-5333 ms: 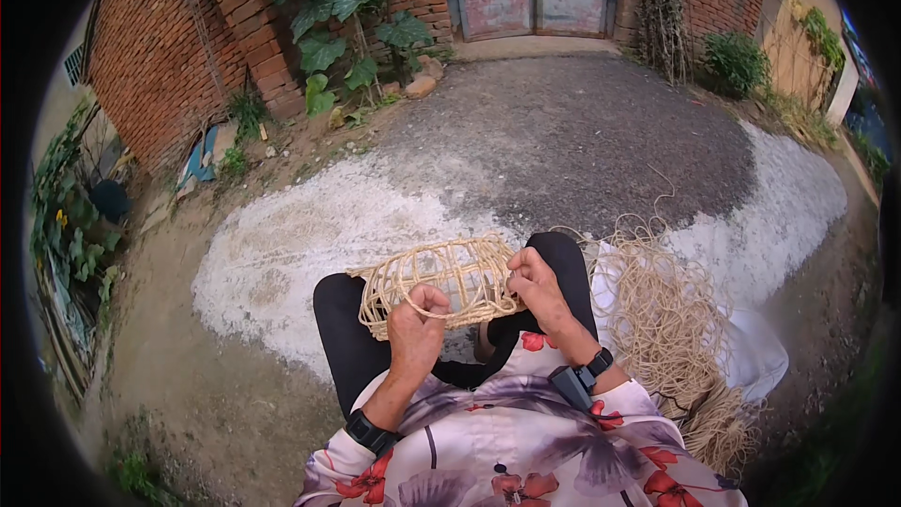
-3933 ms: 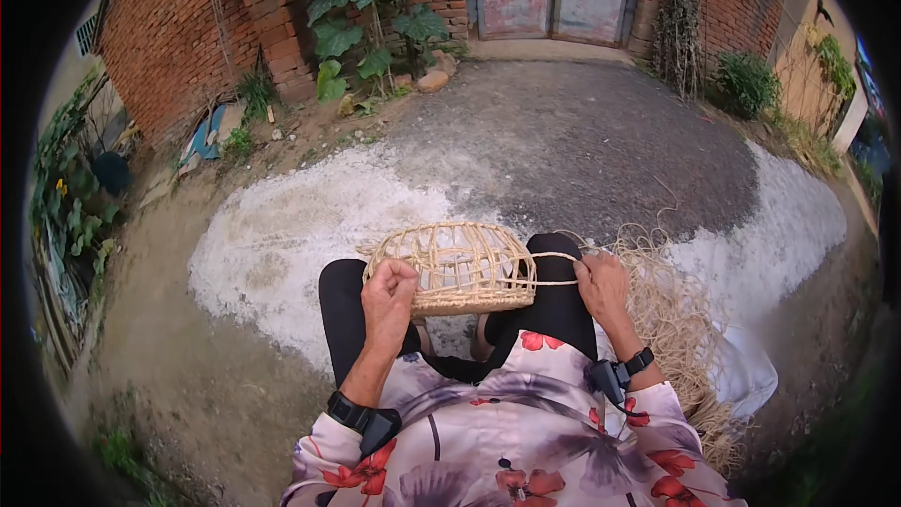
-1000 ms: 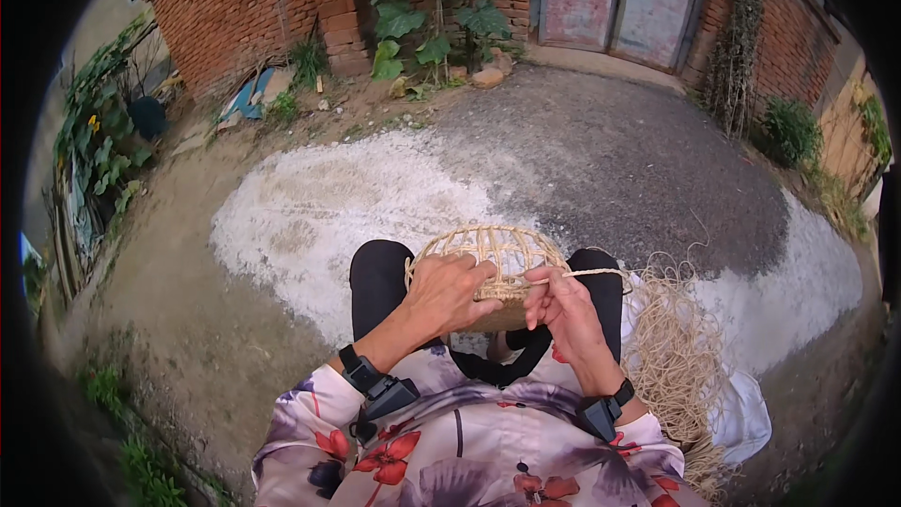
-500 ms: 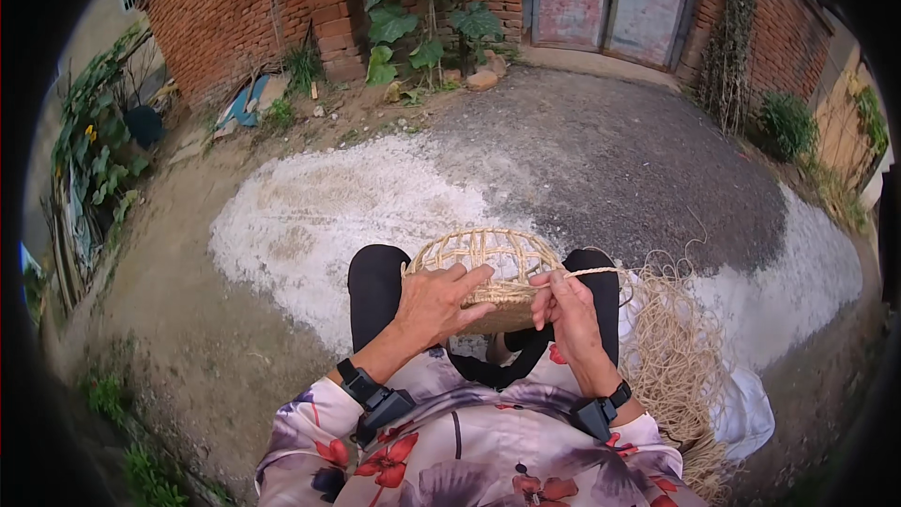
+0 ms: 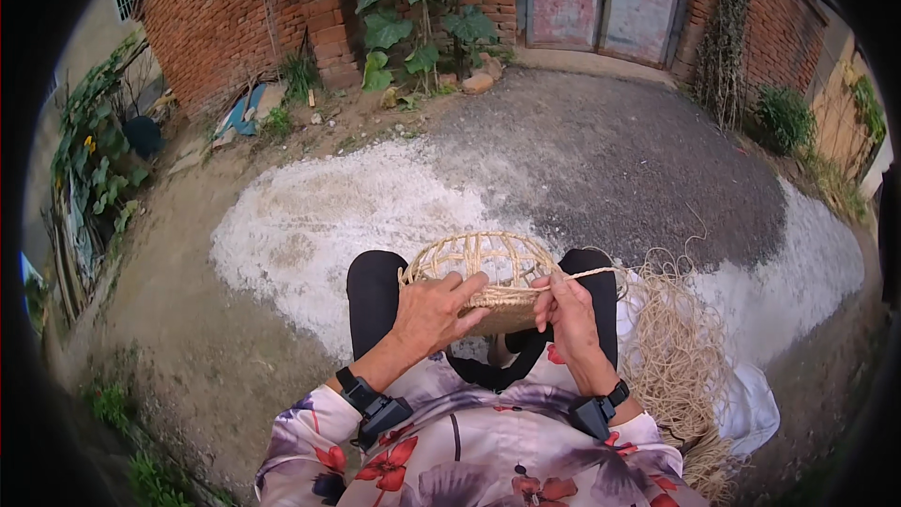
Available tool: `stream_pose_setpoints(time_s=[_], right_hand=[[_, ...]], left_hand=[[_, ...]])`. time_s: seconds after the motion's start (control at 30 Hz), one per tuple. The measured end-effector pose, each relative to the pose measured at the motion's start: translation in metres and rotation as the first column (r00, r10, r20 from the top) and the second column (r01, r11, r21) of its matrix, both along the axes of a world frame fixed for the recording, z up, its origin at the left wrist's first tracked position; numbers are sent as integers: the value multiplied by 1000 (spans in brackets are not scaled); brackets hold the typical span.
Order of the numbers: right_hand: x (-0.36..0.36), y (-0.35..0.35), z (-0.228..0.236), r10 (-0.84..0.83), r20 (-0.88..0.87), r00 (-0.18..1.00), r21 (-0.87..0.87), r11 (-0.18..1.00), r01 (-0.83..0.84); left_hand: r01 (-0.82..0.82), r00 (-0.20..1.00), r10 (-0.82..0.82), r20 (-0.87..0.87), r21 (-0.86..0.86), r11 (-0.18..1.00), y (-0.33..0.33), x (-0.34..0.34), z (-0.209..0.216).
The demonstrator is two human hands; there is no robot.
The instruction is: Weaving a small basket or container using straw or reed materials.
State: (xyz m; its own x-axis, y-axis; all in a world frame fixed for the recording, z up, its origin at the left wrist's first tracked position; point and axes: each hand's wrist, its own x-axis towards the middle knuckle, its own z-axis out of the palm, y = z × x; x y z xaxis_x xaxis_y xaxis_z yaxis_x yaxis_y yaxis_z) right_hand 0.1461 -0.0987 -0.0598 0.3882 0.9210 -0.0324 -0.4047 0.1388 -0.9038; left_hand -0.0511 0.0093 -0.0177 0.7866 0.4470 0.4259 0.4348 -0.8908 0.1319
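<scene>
A straw-coloured woven basket [image 5: 507,317] sits between my knees, its side an open lattice and its near wall densely woven. My left hand [image 5: 435,308] grips the near-left rim, thumb on the near side and fingers over the edge. At the near-right rim my right hand [image 5: 567,308] pinches a twisted straw cord [image 5: 593,272] between thumb and fingers. That cord runs from the basket over my right knee toward a tangled heap of cord [image 5: 671,347]. My hands hide parts of the rim.
Under the cord heap lies a white sack [image 5: 749,408]. White and dark grey gravel [image 5: 619,160] covers the ground ahead. Farther off stand a brick wall [image 5: 216,19], a leafy vine [image 5: 422,14] and a worn metal double door [image 5: 605,0].
My left hand has shifted very slightly left and down on the basket rim. The right hand keeps its pinch on the cord, nearly unmoved. The whole view has tilted a little.
</scene>
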Motion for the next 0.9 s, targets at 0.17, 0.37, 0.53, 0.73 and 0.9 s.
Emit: stream_pose_setpoints(time_s=[0.17,0.37,0.53,0.73,0.9], right_hand=[[9,-2,-11,-41,-21,999,-8,999,41],[23,-1,-21,-67,-82,994,-2,998,68],[34,21,15,23,1,1000,113,993,-23],[32,58,31,230,325,917,-21,971,-236],[5,53,28,13,999,40,-14,1000,26]], left_hand=[[-34,934,37,356,-15,999,-8,11,9],[48,973,-1,230,-200,978,-1,36,-6],[-63,965,152,214,-373,926,-2,52,-1],[-204,956,279,94,-474,857,-1,63,-2],[-199,941,310,136,-519,831,-4,60,-6]])
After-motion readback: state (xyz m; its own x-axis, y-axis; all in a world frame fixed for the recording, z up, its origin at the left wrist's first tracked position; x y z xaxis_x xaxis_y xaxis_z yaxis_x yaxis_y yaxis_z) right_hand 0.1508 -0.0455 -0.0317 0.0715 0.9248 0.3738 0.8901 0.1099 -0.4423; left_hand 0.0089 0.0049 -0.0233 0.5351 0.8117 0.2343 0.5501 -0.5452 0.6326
